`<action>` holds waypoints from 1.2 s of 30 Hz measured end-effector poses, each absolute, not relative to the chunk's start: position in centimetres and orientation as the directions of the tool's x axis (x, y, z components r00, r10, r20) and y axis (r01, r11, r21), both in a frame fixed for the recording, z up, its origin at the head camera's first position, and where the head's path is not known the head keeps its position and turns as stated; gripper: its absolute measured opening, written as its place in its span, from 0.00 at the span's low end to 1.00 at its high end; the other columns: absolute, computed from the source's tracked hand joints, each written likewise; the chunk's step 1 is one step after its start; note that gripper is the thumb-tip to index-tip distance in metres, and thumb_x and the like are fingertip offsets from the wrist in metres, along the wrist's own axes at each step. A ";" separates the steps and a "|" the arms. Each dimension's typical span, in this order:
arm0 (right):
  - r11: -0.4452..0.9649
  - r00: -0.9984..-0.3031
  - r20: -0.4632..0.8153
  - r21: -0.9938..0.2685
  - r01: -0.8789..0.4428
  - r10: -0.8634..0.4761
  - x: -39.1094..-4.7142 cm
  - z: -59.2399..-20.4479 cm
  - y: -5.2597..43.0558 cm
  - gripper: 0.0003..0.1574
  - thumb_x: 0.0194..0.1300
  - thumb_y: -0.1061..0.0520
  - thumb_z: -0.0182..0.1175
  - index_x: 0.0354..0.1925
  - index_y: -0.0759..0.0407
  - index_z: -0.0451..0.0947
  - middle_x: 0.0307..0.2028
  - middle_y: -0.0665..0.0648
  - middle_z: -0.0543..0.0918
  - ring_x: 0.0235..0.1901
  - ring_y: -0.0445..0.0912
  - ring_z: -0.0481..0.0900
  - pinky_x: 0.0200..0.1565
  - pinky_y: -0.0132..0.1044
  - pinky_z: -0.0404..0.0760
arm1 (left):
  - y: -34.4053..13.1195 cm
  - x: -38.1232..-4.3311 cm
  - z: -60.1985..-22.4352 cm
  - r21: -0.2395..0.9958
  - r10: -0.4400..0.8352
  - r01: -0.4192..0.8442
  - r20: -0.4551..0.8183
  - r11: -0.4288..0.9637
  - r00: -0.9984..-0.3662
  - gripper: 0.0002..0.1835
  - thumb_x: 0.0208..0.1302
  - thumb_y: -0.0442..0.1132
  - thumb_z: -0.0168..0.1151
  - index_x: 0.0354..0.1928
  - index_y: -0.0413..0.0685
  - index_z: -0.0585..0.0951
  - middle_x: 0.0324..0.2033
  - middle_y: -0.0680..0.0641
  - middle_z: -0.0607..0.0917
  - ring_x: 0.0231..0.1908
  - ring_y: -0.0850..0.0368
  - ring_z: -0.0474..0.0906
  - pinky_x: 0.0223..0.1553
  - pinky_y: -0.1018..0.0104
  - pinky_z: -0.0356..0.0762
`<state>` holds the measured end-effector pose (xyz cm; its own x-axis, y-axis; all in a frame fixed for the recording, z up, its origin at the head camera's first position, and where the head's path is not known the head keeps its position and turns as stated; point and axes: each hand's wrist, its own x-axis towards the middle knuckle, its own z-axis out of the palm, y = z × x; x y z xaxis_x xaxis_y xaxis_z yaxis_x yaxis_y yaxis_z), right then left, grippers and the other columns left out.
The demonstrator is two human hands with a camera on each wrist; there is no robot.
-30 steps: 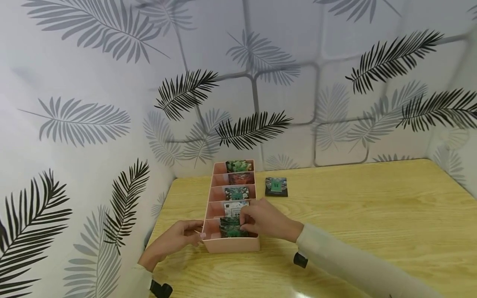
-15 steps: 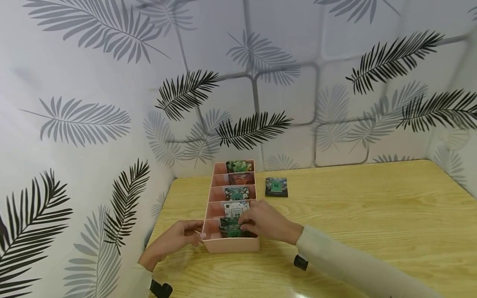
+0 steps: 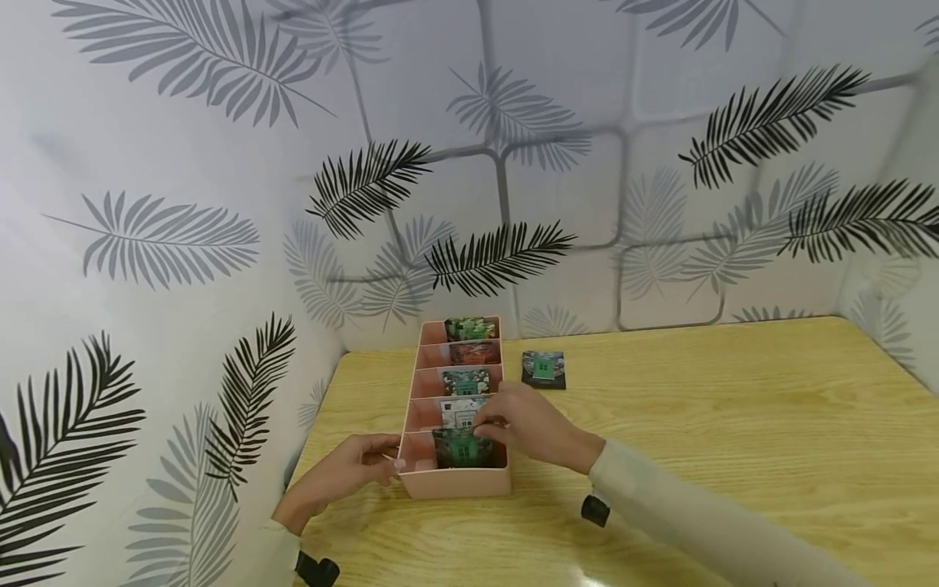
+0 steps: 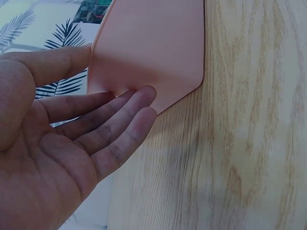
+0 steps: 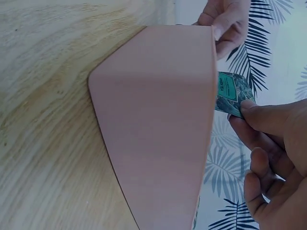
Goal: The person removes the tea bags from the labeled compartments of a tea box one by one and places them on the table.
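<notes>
A long pink divided box [image 3: 458,483] stands on the table. My right hand [image 3: 531,420] pinches the top corner of a dark green patterned sachet [image 3: 462,448] in the nearest compartment. In the right wrist view this sachet [image 5: 233,91], with its teal label, stands partly above the rim between thumb and index finger; its lower part is hidden by the wall. My left hand [image 3: 355,469] holds the box's near left corner. In the left wrist view the left hand's [image 4: 81,124] fingertips touch the pink side wall while the thumb reaches over the rim.
Farther compartments hold a white sachet [image 3: 456,413], a dark floral one [image 3: 467,381], a red one [image 3: 473,353] and a green one [image 3: 471,328]. A dark sachet with a green label [image 3: 544,369] lies on the wooden table [image 3: 734,440], right of the box. A leaf-patterned wall stands behind.
My right hand has moved slightly up and away, and the green sachet it pinches has come up a little, showing more of its label. The left hand has kept its place on the box.
</notes>
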<state>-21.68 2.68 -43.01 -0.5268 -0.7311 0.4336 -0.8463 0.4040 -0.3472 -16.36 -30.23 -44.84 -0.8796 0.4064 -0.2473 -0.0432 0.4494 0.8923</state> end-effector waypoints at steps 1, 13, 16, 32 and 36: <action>0.402 -0.538 0.434 -0.368 -0.838 -0.723 -21.7 -42.8 2.8 0.05 0.66 0.54 0.72 0.40 0.51 0.91 0.34 0.44 0.88 0.31 0.36 0.77 0.37 0.33 0.76 | -30.2 -16.4 -44.8 0.893 0.408 -0.043 -0.247 0.448 -0.879 0.36 0.75 0.46 0.63 0.74 0.29 0.65 0.62 0.32 0.78 0.50 0.46 0.83 0.51 0.46 0.83; 0.429 -0.625 0.484 -0.461 -0.777 -0.612 -22.7 -40.8 5.2 0.08 0.71 0.54 0.67 0.46 0.50 0.91 0.38 0.44 0.88 0.33 0.38 0.74 0.34 0.34 0.75 | -30.5 -16.4 -45.0 0.895 0.419 -0.028 -0.236 0.446 -0.877 0.35 0.76 0.46 0.63 0.73 0.29 0.66 0.63 0.32 0.78 0.49 0.43 0.83 0.50 0.46 0.84; 0.432 -0.646 0.489 -0.486 -0.760 -0.586 -23.1 -40.3 5.7 0.08 0.71 0.54 0.67 0.46 0.49 0.91 0.39 0.44 0.88 0.34 0.37 0.76 0.34 0.34 0.78 | -30.5 -16.3 -45.0 0.894 0.420 -0.026 -0.236 0.447 -0.877 0.35 0.75 0.46 0.63 0.74 0.30 0.67 0.62 0.33 0.78 0.49 0.42 0.83 0.50 0.46 0.84; 0.489 -0.733 0.475 -0.547 -0.679 -0.487 -24.6 -38.8 9.6 0.09 0.71 0.54 0.67 0.48 0.51 0.90 0.40 0.46 0.88 0.34 0.40 0.77 0.38 0.40 0.78 | -30.5 -16.5 -45.1 0.897 0.427 -0.017 -0.227 0.442 -0.875 0.35 0.75 0.46 0.63 0.73 0.29 0.67 0.62 0.32 0.79 0.48 0.44 0.83 0.50 0.46 0.84; 0.499 -0.750 0.451 -0.562 -0.660 -0.484 -25.0 -39.3 10.4 0.09 0.71 0.55 0.67 0.48 0.52 0.90 0.40 0.46 0.87 0.31 0.41 0.75 0.35 0.40 0.76 | -30.4 -16.5 -45.2 0.897 0.428 -0.018 -0.228 0.442 -0.874 0.35 0.75 0.46 0.63 0.73 0.29 0.67 0.62 0.31 0.78 0.48 0.46 0.84 0.51 0.45 0.84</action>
<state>-25.04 10.40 -39.27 -0.7499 -0.4843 0.4506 -0.6598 0.4990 -0.5618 -16.55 -30.45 -45.17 -0.8744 0.4280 -0.2285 -0.0180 0.4419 0.8969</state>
